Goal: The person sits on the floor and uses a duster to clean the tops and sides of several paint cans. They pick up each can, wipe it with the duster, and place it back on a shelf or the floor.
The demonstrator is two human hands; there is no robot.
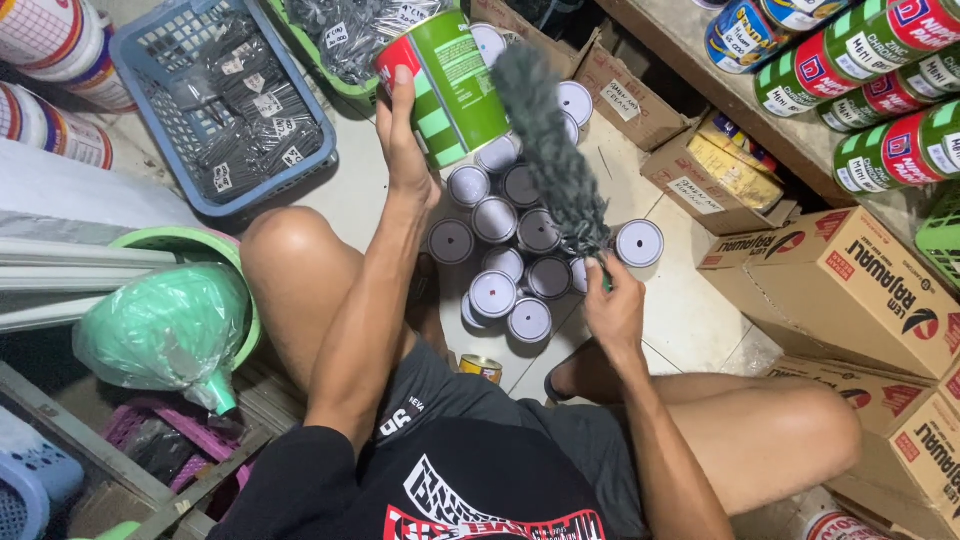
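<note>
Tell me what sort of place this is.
Likely a hardware shop's storeroom. Matching tins lie stacked on a shelf, cardboard cartons crowd the floor, and small cans stand grouped there. The left hand holds a green can; the right hand holds a duster.

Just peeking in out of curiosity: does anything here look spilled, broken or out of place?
Nothing spilled or damaged. One small gold can lies on its side by the person's lap, apart from the grey-lidded cans standing on the floor.
</note>
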